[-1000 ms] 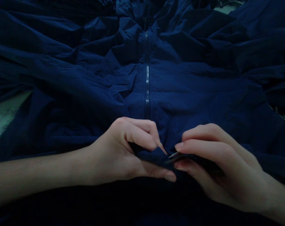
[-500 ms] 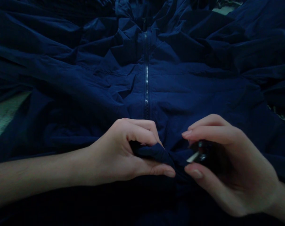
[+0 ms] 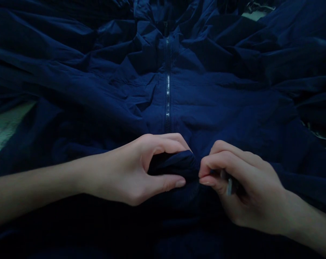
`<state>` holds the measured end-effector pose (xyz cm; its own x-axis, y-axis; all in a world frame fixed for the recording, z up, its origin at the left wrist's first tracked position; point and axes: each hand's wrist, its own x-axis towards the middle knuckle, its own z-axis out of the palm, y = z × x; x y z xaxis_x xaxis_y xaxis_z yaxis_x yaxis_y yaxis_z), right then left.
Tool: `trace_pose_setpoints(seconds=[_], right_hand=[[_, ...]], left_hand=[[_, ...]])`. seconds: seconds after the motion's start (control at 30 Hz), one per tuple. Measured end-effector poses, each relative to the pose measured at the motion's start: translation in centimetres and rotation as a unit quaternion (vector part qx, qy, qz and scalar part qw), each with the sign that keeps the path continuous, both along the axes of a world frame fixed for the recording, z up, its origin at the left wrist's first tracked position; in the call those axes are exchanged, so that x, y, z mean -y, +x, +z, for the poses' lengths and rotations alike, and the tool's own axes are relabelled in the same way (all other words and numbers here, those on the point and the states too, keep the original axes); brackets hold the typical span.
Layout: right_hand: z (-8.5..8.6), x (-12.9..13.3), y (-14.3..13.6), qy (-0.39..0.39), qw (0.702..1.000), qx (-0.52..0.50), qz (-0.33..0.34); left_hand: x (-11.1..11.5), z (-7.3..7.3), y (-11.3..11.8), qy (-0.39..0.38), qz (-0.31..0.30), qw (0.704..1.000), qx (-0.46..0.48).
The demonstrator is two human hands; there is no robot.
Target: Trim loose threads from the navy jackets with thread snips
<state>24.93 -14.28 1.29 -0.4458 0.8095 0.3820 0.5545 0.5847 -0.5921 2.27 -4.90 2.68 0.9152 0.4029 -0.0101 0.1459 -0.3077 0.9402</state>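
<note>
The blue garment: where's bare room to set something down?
A pale surface shows at the left edge, bordered by the garment; a smaller patch shows at upper right. The stretch right of the zipper lies fairly open. Below is crowded: the left hand holds a fold, the right hand a small tool.
</note>
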Motion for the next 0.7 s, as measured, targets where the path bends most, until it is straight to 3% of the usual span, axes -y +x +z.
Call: trace_pose_setpoints(seconds=[0.07, 0.3, 0.53, 0.7], right_hand=[[0.0, -0.2, 0.0, 0.002, 1.0, 0.003, 0.003], [-0.1, -0.1, 0.3, -0.045, 0.998, -0.018, 0.044], [0.3, -0.1, 0.5, -0.079, 0.992, -0.024, 0.093], [0.1, 0.4, 0.7, -0.143, 0.98, -0.072, 0.115]], left_hand=[[-0.1, 0.0, 0.0, 0.008, 0.003, 1.0, -0.002], [0.7, -0.8, 0.4, 0.029, 0.102, 0.994, 0.007], [0.8, -2.1, 0.1, 0.036, 0.113, 0.992, 0.036], [0.9, -2.0, 0.1, 0.037, 0.124, 0.991, 0.038]])
